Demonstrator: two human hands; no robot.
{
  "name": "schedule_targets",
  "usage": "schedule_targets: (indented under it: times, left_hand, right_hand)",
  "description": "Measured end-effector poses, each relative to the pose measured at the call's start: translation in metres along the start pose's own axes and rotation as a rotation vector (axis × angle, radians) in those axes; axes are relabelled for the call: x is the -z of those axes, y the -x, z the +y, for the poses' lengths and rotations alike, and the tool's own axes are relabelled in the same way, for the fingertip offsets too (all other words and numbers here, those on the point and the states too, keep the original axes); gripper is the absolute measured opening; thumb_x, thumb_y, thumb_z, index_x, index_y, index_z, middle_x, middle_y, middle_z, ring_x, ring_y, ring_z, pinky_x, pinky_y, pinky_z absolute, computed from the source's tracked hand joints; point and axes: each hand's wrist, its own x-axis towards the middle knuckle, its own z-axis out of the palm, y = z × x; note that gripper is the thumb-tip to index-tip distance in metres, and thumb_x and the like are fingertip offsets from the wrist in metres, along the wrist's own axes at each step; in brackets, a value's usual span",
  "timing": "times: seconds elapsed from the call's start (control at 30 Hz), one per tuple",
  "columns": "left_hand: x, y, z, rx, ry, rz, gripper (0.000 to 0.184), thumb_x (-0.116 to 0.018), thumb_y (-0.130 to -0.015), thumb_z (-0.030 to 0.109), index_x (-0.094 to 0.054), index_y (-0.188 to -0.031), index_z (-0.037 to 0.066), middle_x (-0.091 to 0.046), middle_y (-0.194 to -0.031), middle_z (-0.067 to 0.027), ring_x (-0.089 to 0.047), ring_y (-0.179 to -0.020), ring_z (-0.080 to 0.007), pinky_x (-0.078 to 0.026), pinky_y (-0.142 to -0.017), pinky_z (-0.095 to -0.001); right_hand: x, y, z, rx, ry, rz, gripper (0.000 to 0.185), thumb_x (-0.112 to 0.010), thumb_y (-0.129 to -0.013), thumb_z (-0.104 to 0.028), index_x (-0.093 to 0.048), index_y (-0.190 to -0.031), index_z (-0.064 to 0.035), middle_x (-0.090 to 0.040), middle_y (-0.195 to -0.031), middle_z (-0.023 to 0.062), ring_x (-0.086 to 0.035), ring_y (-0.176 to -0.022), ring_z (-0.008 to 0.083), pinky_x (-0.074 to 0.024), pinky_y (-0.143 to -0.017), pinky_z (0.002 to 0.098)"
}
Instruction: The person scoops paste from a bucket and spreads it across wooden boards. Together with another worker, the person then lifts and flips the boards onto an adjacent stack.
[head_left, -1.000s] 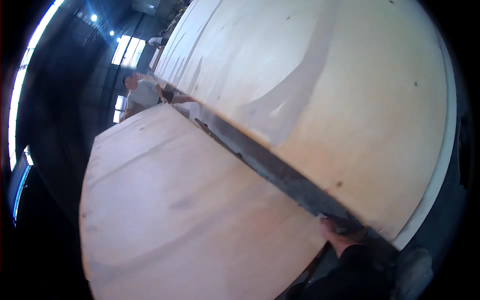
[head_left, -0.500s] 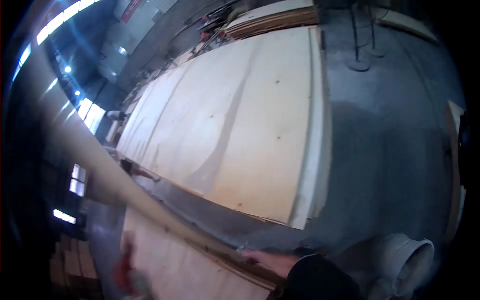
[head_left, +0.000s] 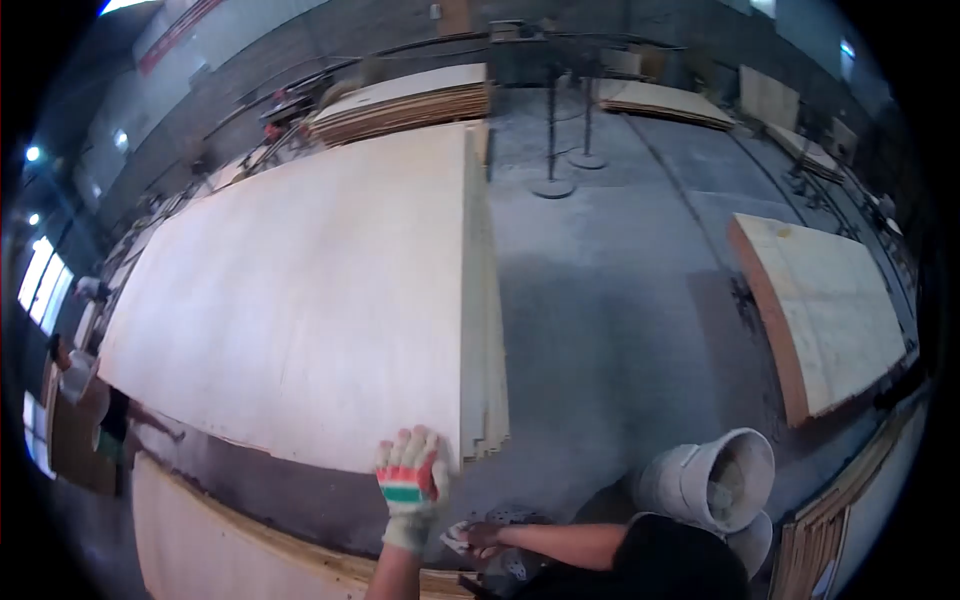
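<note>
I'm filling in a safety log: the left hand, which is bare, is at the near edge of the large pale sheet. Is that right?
Not quite: the left hand is not bare. The head view shows it in a pale glove with red and green bands, at the near edge of the large pale sheet.

Grey floor (head_left: 600,300) beneath several separate stacks of pale wooden sheets (head_left: 290,300) and two dark round-based stands (head_left: 552,188)

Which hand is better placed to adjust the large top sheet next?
Likely the left: the gloved left hand is at the near corner of the top sheet, fingers over it. The right hand is off the sheet and seems to hold something pale, unclear what.
</note>
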Motion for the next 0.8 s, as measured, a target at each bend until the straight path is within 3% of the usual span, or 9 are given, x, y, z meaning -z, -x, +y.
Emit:
schedule_targets:
  times: [0.03, 0.07, 0.1, 0.13, 0.2, 0.3, 0.6, 0.73, 0.8]
  left_hand:
    - [-0.012, -0.007, 0.0, -0.017, 0.031, -0.001, 0.04, -0.062, -0.083, 0.025, -0.067, -0.117, 0.006, -0.064, -0.124, -0.0194, -0.059, -0.115, -0.0413, -0.04, -0.102, -0.0571]
    - [-0.017, -0.015, -0.006, 0.053, 0.007, -0.027, 0.035, -0.061, -0.083, 0.026, -0.067, -0.112, 0.008, -0.065, -0.12, -0.0176, -0.06, -0.113, -0.0392, -0.042, -0.1, -0.0559]
    - [-0.031, -0.024, -0.006, 0.112, 0.003, -0.048, 0.03, -0.06, -0.083, 0.027, -0.068, -0.107, 0.01, -0.067, -0.117, -0.0158, -0.062, -0.111, -0.0372, -0.044, -0.098, -0.0547]
    - [-0.029, -0.032, -0.001, 0.061, 0.159, 0.171, 0.028, -0.058, -0.082, 0.029, -0.069, -0.101, 0.011, -0.07, -0.111, -0.0138, -0.065, -0.107, -0.0346, -0.048, -0.094, -0.0524]
    - [-0.081, 0.005, -0.047, 0.026, 0.077, 0.178, 0.028, -0.057, -0.08, 0.024, -0.072, -0.1, 0.012, -0.071, -0.109, -0.0147, -0.064, -0.111, -0.0363, -0.046, -0.099, -0.0502]
    - [-0.116, -0.023, -0.018, 0.035, 0.131, 0.171, 0.029, -0.057, -0.083, 0.024, -0.07, -0.105, 0.012, -0.07, -0.112, -0.0141, -0.063, -0.112, -0.0348, -0.046, -0.1, -0.0491]
    - [-0.164, -0.056, 0.142, -0.048, 0.399, 0.018, 0.033, -0.056, -0.091, 0.026, -0.064, -0.118, 0.009, -0.066, -0.123, -0.0123, -0.06, -0.118, -0.0303, -0.044, -0.103, -0.0459]
    - [-0.181, -0.034, 0.196, 0.029, 0.53, -0.057, 0.036, -0.056, -0.094, 0.027, -0.062, -0.124, 0.008, -0.064, -0.127, -0.0115, -0.059, -0.121, -0.0283, -0.043, -0.105, -0.0445]
    - [-0.175, -0.016, 0.204, 0.149, 0.594, -0.103, 0.037, -0.056, -0.096, 0.027, -0.06, -0.127, 0.008, -0.063, -0.129, -0.0111, -0.058, -0.122, -0.0273, -0.043, -0.105, -0.0438]
  right_hand:
    - [0.002, 0.0, 0.041, 0.279, 0.566, 0.146, 0.046, -0.049, -0.102, -0.047, -0.068, -0.111, -0.0065, -0.07, -0.114, 0.0103, -0.066, -0.09, 0.0198, -0.0513, -0.081, 0.0346]
    - [-0.003, 0.033, 0.033, 0.256, 0.554, 0.18, 0.046, -0.049, -0.102, -0.047, -0.068, -0.111, -0.0065, -0.07, -0.114, 0.0103, -0.066, -0.09, 0.0198, -0.0513, -0.081, 0.0346]
    - [-0.002, 0.095, 0.006, 0.006, 0.406, 0.346, 0.045, -0.049, -0.101, -0.045, -0.069, -0.103, -0.0049, -0.071, -0.106, 0.0124, -0.067, -0.088, 0.0209, -0.0519, -0.079, 0.0363]
    - [0.004, 0.155, -0.012, -0.254, 0.217, 0.535, 0.046, -0.05, -0.1, -0.044, -0.07, -0.096, -0.0032, -0.072, -0.098, 0.0146, -0.068, -0.085, 0.022, -0.0524, -0.076, 0.0379]
    - [-0.007, 0.228, 0.006, -0.185, 0.082, 0.829, 0.046, -0.052, -0.097, -0.042, -0.07, -0.092, -0.0003, -0.071, -0.088, 0.019, -0.07, -0.084, 0.027, -0.053, -0.073, 0.0421]
    - [-0.028, 0.334, 0.012, -0.135, -0.236, 1.257, 0.041, -0.06, -0.091, -0.038, -0.07, -0.085, 0.0018, -0.068, -0.076, 0.0208, -0.069, -0.077, 0.0351, -0.052, -0.072, 0.0457]
    - [-0.084, 0.47, 0.047, -0.246, -0.34, 1.761, 0.051, -0.063, -0.085, -0.042, -0.069, -0.077, 0.0074, -0.066, -0.072, 0.027, -0.069, -0.072, 0.0389, -0.0525, -0.069, 0.0472]
    - [-0.107, 0.523, 0.105, -0.326, -0.438, 1.915, 0.047, -0.065, -0.084, -0.038, -0.067, -0.091, 0.0088, -0.07, -0.082, 0.019, -0.068, -0.082, 0.0256, -0.0522, -0.076, 0.0446]
    - [-0.097, 0.561, 0.146, -0.349, -0.405, 1.872, 0.041, -0.066, -0.085, -0.033, -0.069, -0.096, 0.0066, -0.072, -0.087, 0.0197, -0.069, -0.088, 0.0306, -0.0534, -0.08, 0.0442]
